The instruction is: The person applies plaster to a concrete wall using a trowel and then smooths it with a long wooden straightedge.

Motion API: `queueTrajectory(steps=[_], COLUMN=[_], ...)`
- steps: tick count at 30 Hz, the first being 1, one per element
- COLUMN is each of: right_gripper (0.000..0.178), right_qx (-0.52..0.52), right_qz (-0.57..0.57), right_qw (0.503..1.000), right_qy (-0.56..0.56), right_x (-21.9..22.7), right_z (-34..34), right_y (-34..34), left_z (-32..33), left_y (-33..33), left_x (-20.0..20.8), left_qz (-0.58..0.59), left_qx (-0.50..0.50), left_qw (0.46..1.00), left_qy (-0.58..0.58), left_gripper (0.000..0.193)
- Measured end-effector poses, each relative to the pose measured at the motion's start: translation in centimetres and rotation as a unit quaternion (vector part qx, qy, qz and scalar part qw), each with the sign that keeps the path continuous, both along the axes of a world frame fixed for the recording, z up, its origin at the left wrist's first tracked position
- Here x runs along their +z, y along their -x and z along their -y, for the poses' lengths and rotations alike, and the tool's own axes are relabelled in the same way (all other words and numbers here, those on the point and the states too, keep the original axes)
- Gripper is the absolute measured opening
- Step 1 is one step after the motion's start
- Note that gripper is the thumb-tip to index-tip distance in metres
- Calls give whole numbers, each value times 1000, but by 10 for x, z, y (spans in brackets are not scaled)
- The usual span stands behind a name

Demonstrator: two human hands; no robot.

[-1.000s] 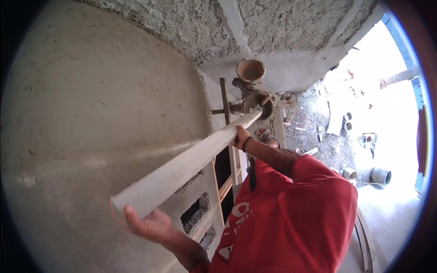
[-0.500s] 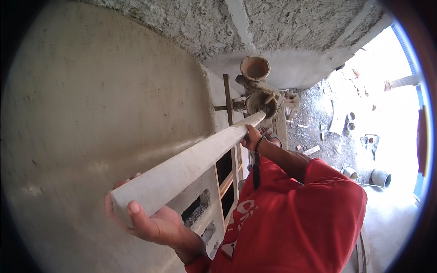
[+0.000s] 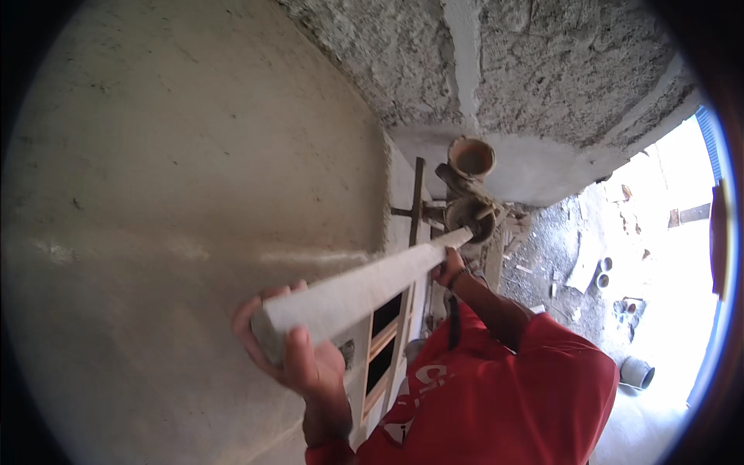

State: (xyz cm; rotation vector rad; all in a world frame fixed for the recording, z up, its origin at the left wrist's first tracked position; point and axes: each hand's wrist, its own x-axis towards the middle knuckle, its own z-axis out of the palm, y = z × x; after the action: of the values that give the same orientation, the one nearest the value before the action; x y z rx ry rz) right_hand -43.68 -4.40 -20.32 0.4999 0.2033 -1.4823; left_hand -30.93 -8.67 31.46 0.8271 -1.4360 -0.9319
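A long pale straightedge bar (image 3: 364, 287) runs slantwise from the lower left up to the buckets. My left hand (image 3: 310, 363) grips its near end, thumb on one face and fingers round the opposite edge. Farther along, my right hand (image 3: 448, 267) is closed on the bar near its far end, though some of its fingers are hidden. Beside the bar is a smooth plastered wall (image 3: 201, 155) with a damp sheen; whether they touch, I cannot tell. The bar's far tip overlaps a mortar bucket (image 3: 482, 226) holding a tool with a light handle.
Another bucket (image 3: 471, 157) stands behind the first, by rough plaster (image 3: 558, 85). Past the wall's edge is a wooden frame (image 3: 384, 341) with dark openings. Rubble (image 3: 554, 256) covers the ground at right, with a grey bucket (image 3: 637, 373) lying there.
The view has shifted, so the wall and buckets sit lower and farther right. My left hand and the bar's near end have moved up and rightward across the wall. Both hands keep their hold.
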Motion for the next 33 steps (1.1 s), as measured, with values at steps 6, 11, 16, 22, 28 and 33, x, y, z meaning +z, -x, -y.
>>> queueTrajectory(steps=[6, 11, 16, 22, 28, 33], right_gripper=[49, 49, 51, 45, 42, 41], right_qx=[3, -5, 53, 69, 175, 247], right_qz=[-38, -115, -227, -289, -337, -418], right_qw=[977, 958, 939, 938, 900, 841], right_qy=[-210, -263, -253, -180, -213, -237], right_x=[88, 43, 66, 16, -127, -281], right_z=[10, 31, 47, 93, 153, 207], right_y=[-33, -33, -59, -61, -59, -65], left_z=[-28, -70, -142, -199, -211, -200], left_y=[-124, -248, -339, -381, -394, -404], left_x=[16, -17, -111, -250, -403, -573], left_qz=[-157, -262, -331, -363, -376, -372], left_qx=[2, 28, 304, 403, 385, 401], left_qw=[988, 965, 884, 790, 764, 750], left_qy=[1, 18, -131, -285, -357, -371], left_gripper=[56, 53, 57, 60, 64, 62])
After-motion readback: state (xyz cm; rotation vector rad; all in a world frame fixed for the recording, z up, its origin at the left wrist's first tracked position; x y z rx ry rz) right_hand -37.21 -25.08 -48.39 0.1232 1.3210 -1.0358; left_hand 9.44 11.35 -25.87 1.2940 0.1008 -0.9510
